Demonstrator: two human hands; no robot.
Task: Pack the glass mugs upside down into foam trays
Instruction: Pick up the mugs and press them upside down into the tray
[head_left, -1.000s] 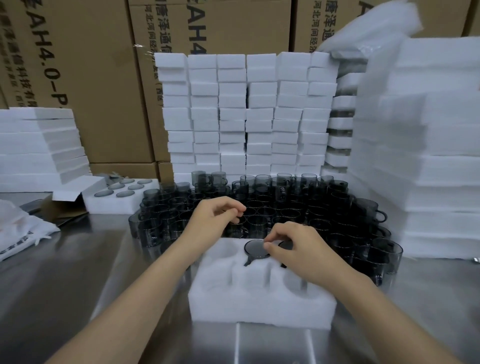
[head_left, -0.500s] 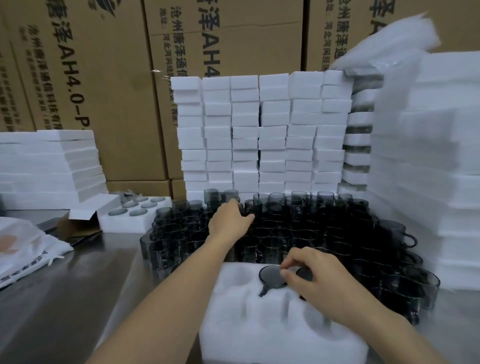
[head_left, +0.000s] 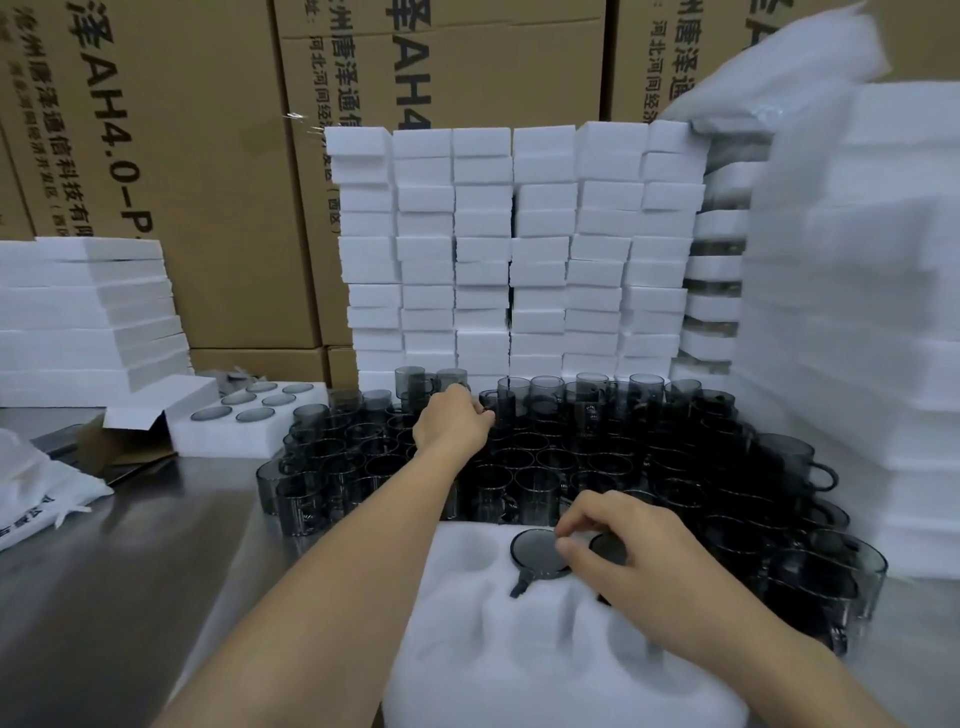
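A white foam tray (head_left: 467, 613) lies near me on the steel table. An upside-down smoky glass mug (head_left: 535, 553) sits in its far middle pocket, and a second mug (head_left: 610, 551) beside it is partly hidden. My right hand (head_left: 618, 561) rests on these two mugs with its fingertips on their bases. Beyond the tray stands a crowd of upright dark glass mugs (head_left: 545, 457). My left hand (head_left: 452, 423) reaches deep into that crowd, its fingers curled around the handle of a mug (head_left: 501, 410) in the back rows.
A filled foam tray (head_left: 244, 421) with several mug bases showing sits at the left beside an open cardboard box (head_left: 130, 436). Stacked foam blocks (head_left: 519, 249) wall the back, foam trays pile at left (head_left: 88, 312) and right (head_left: 857, 312). A white bag (head_left: 36, 483) lies far left.
My left hand has gone from the tray's far edge out over the mugs to the back rows. My right hand has stayed on the mugs in the tray.
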